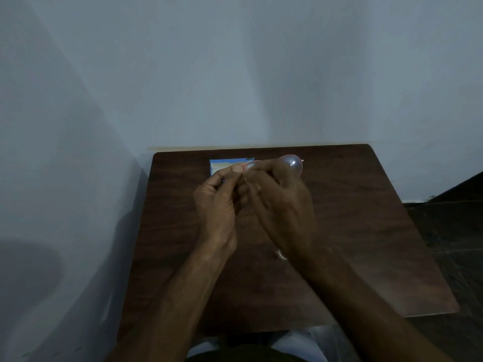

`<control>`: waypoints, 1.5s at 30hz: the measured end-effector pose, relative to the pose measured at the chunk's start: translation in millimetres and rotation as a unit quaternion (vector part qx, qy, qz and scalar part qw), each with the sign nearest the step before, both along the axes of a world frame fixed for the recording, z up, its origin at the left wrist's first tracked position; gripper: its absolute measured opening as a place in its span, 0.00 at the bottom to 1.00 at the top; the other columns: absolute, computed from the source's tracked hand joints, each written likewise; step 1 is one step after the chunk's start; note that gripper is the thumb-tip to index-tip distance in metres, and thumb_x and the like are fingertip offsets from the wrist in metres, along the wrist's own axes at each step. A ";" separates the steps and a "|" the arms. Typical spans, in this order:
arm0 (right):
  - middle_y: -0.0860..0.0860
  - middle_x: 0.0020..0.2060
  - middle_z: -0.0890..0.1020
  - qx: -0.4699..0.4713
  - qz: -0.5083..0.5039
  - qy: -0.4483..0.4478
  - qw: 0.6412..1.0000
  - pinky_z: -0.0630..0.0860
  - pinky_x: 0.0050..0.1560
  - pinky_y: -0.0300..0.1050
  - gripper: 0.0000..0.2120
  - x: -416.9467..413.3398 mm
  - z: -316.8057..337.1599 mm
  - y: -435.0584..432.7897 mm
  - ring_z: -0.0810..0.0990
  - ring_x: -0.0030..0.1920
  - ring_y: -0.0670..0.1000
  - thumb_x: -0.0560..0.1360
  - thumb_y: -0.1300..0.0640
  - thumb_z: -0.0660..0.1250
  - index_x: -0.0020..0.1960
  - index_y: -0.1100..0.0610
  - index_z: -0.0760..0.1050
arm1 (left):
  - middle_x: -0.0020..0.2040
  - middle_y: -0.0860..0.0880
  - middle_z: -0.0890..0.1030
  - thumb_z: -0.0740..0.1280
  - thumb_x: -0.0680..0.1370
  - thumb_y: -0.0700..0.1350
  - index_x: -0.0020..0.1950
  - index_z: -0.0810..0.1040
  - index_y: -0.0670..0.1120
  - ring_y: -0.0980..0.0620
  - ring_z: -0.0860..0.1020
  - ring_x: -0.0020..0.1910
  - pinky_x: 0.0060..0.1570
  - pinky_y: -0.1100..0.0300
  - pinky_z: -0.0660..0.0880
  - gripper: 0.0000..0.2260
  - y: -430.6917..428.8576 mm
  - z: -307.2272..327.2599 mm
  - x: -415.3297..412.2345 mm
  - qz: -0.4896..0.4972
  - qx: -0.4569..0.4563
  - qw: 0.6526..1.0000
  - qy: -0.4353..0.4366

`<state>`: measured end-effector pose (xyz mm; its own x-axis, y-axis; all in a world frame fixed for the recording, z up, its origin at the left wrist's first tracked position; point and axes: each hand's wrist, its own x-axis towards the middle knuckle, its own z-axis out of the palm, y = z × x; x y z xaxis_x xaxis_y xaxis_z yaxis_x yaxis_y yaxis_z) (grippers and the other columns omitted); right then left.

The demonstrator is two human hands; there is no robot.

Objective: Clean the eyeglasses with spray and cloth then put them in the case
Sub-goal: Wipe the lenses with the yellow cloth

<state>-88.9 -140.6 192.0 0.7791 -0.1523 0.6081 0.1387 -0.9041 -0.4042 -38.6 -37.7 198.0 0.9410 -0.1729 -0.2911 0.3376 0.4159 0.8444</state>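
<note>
step: you look to be working on a lens of the glasses [294,164] with both hands. i can't tell whether a cloth sits between your fingers, and no spray bottle shows.
left hand [218,202]: your thumb and curled fingers pinch the rim at the left end of the glasses.
right hand [283,205]: your fingers are curled round the middle of the frame, covering the left lens. the right lens pokes out above your knuckles.
where: the glasses are held up above the table [366,231], in the upper middle of the picture, and don't touch it.
how to do it well: brace the rim with one hand and rub the lens in small circles with the other. keep the pressure off the bridge, since a frame this thin would likely bend.
look of the glasses: a thin reddish wire rim and round clear lenses. the exposed lens carries a bright glint. the light is too dim to judge smears.
nearby: a blue and white pack [224,164] lies flat behind your left hand, and i can't tell whether it is the case or the cloth. a small pale thing [282,254] shows just beside your right wrist.
</note>
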 end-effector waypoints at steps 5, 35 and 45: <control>0.55 0.51 0.81 0.027 -0.077 -0.048 0.995 0.78 0.47 0.50 0.03 0.9 -1.8 -28.0 0.79 0.50 0.55 0.78 0.64 0.72 0.51 0.62 0.83 | 0.46 0.42 0.89 0.68 0.83 0.38 0.55 0.84 0.38 0.50 0.88 0.42 0.43 0.60 0.84 0.06 3.6 -3.6 4.8 0.012 -0.011 1.000 -0.007; 0.55 0.52 0.82 0.005 -0.060 -0.020 0.998 0.77 0.48 0.51 0.03 7.3 -0.9 -13.2 0.79 0.51 0.54 0.78 0.63 0.73 0.52 0.60 0.83 | 0.47 0.41 0.89 0.68 0.83 0.38 0.56 0.85 0.40 0.50 0.88 0.42 0.42 0.60 0.85 0.06 14.6 -9.2 10.5 0.004 -0.024 1.000 0.013; 0.55 0.52 0.84 0.010 -0.061 -0.052 0.997 0.78 0.48 0.53 0.04 13.3 7.0 -5.1 0.81 0.51 0.56 0.79 0.62 0.71 0.52 0.62 0.84 | 0.41 0.45 0.88 0.68 0.83 0.37 0.56 0.84 0.37 0.53 0.87 0.37 0.39 0.62 0.84 0.06 10.9 -4.3 10.3 0.004 -0.008 1.000 -0.020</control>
<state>-75.6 -145.6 199.0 0.6871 -0.2548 0.6804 0.0707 -0.9085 -0.4117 -28.2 -26.9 193.7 0.9531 -0.1703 -0.2502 0.3004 0.4318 0.8505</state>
